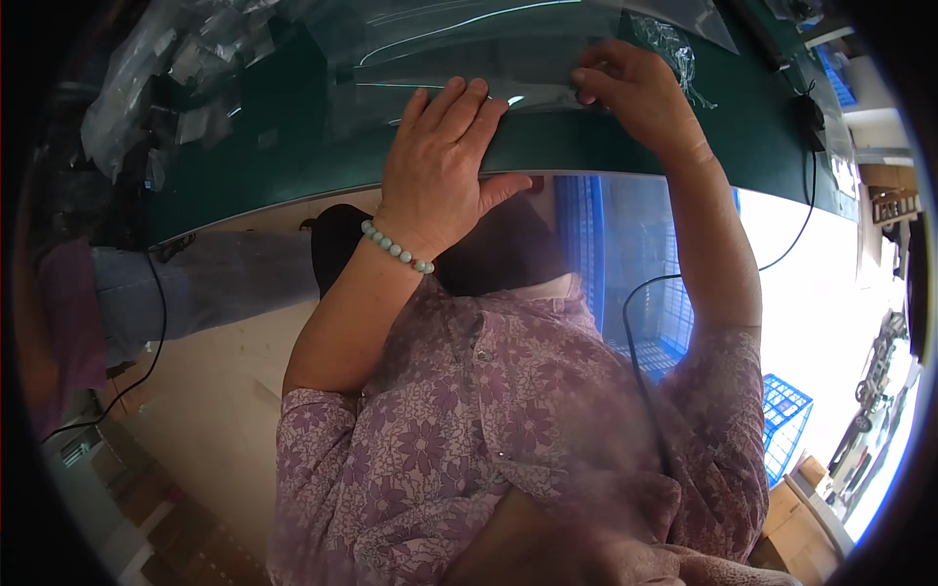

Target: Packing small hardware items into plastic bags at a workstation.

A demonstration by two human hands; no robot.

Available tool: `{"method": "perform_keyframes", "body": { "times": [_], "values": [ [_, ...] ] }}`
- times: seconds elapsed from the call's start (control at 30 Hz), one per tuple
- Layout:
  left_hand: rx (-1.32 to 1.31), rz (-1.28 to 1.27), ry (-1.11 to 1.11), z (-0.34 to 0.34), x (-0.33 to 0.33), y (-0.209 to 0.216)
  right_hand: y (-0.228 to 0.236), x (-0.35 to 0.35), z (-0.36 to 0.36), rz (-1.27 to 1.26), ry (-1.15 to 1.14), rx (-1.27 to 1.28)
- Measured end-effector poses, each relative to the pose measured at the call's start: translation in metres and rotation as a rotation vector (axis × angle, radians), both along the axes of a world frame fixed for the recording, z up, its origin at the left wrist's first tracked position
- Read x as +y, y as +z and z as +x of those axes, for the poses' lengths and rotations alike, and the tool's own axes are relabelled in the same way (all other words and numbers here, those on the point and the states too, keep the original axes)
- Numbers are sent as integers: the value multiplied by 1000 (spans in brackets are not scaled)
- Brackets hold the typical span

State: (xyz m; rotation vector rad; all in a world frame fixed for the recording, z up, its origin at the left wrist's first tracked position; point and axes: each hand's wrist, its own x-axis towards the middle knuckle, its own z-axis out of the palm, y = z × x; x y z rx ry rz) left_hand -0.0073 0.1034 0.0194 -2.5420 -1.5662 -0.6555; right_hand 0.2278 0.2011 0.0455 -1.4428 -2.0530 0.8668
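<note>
A clear plastic sheet or bag (518, 63) lies on the green tabletop (576, 142), with bright reflections along its folds. Flat on its near edge rests my left hand (440, 156), fingers stretched out and the thumb spread over the table's front edge. A bracelet of pale green beads (396, 251) circles my left wrist. My right hand (640, 98) is at the sheet's right end, thumb and fingers curled together in a pinch. The pinch seems to be on the plastic's edge, though the fingers partly hide it.
Several small clear plastic packets (200, 73) are heaped on the table's left. Crumpled clear film (669, 54) lies beyond my right hand. A black cable (813, 186) hangs off the right side. Blue plastic crates (581, 230) stand below the table. At left, another person's jeans-clad leg (225, 278) shows.
</note>
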Motion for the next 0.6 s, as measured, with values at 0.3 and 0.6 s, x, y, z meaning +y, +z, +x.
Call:
{"method": "perform_keyframes", "body": {
  "times": [0.3,0.6],
  "values": [
    [-8,-22,15,2,-5,0,62,-40,-8,845,-376,-173],
    [-44,70,80,16,-33,-8,32,13,-120,1010,113,-261]
  ]
}}
